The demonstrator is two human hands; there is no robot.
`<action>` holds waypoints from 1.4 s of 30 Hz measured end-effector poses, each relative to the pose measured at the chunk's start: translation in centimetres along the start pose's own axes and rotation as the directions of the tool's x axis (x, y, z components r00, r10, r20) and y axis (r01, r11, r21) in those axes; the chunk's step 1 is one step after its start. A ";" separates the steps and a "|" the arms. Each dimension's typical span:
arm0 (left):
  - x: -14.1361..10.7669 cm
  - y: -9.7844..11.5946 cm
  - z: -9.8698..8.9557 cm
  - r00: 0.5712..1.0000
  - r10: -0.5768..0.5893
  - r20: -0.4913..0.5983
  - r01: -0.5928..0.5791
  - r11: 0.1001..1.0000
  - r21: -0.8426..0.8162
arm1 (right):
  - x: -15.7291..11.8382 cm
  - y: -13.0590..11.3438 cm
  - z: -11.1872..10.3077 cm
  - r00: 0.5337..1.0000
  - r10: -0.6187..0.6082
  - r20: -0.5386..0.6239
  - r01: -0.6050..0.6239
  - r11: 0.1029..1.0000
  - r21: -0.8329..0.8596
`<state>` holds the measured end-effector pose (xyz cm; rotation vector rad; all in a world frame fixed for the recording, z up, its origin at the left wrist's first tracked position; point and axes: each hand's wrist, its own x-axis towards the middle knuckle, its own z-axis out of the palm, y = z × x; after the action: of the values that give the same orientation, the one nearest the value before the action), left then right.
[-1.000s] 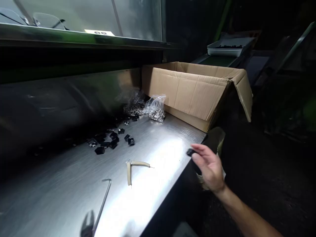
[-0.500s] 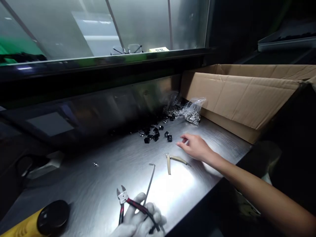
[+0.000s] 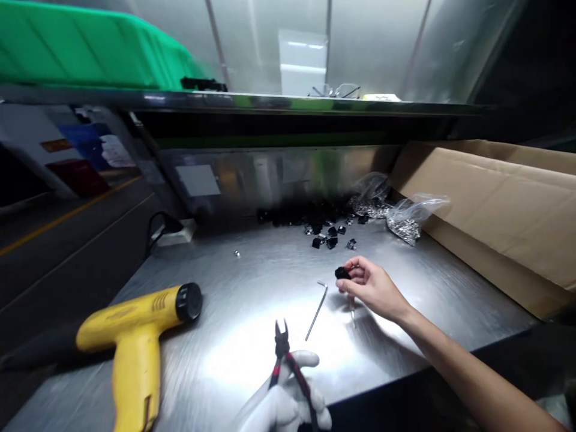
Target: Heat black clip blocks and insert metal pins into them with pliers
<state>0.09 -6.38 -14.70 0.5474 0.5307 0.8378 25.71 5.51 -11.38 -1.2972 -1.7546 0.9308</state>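
Note:
My left hand, in a white glove, is wrapped round red-and-black cutting pliers at the front of the metal table. The pliers' jaws are slightly apart and point away from me. Bare, my right hand pinches a small black part between thumb and fingers above the table. A bent metal rod lies left of it. Beneath the right hand, the tweezer-like tool is mostly hidden. Several more black parts lie scattered beyond.
A yellow heat gun lies at the left. Plastic bags of small metal pieces stand by a cardboard box at the right. A small metal piece lies alone. Above the back runs a shelf with a green bin.
The view has swung left, showing the whole heat gun. My right hand has taken hold of a black part and now hangs over the tweezer-like tool. The pliers remain in my left hand.

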 end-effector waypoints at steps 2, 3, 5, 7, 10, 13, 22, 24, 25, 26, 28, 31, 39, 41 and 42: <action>-0.3 0.0 0.5 0.996 -0.088 0.009 0.088 0.996 0.033 | -2.0 -1.2 1.8 0.993 -0.071 0.099 0.060 0.992 0.108; -0.7 0.2 1.1 0.989 -0.146 -0.008 0.147 0.988 0.040 | -2.9 -1.6 2.5 0.987 -0.105 0.119 0.088 0.986 0.140; -1.5 0.8 2.5 0.964 -0.265 -0.028 0.265 0.964 0.014 | -4.2 -2.0 3.6 0.978 -0.169 0.120 0.147 0.975 0.169; -2.3 1.4 3.9 0.940 -0.342 -0.017 0.341 0.939 -0.036 | -5.0 -2.1 4.2 0.967 -0.227 0.112 0.206 0.963 0.172; -2.5 1.8 5.0 0.918 -0.398 0.001 0.397 0.916 -0.066 | -5.3 -2.0 4.2 0.950 -0.292 0.114 0.272 0.948 0.166; -2.2 1.8 5.0 0.902 -0.430 0.029 0.431 0.901 -0.051 | -5.4 -2.1 3.9 0.936 -0.333 0.116 0.316 0.937 0.147; -1.6 1.3 3.9 0.900 -0.413 0.141 0.429 0.896 -0.115 | -5.9 -2.1 3.4 0.911 -0.364 0.195 0.347 0.931 0.114; -1.6 1.1 3.6 0.897 -0.405 0.176 0.431 0.889 -0.153 | -5.9 -2.1 3.4 0.918 -0.327 0.222 0.307 0.944 0.121; -1.6 1.1 3.5 0.895 -0.405 0.188 0.436 0.884 -0.171 | -5.8 -2.1 3.4 0.921 -0.310 0.237 0.288 0.949 0.125; -1.6 1.0 3.5 0.891 -0.409 0.196 0.443 0.877 -0.185 | -5.7 -2.2 3.5 0.921 -0.296 0.253 0.271 0.954 0.129; -1.7 1.0 3.5 0.896 -0.406 0.182 0.439 0.874 -0.210 | -5.3 -2.4 3.5 0.921 -0.262 0.287 0.233 0.963 0.133; -1.9 1.1 3.9 0.914 -0.388 0.117 0.405 0.874 -0.268 | -4.7 -2.7 3.4 0.919 -0.192 0.343 0.152 0.978 0.142; -2.6 1.0 4.9 0.923 -0.376 0.084 0.382 0.864 -0.327 | -4.1 -3.4 3.4 0.886 -0.114 0.449 0.015 0.976 0.218; -2.8 0.7 4.9 0.925 -0.369 0.084 0.376 0.867 -0.328 | -4.2 -3.5 3.4 0.887 -0.122 0.445 0.022 0.974 0.224; -2.9 0.5 4.8 0.928 -0.364 0.079 0.368 0.866 -0.338 | -4.3 -3.5 3.4 0.887 -0.123 0.446 0.023 0.974 0.224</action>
<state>1.25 -9.54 -10.16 0.1160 0.4426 0.5433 22.09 0.16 -10.51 -0.9105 -1.9690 1.4271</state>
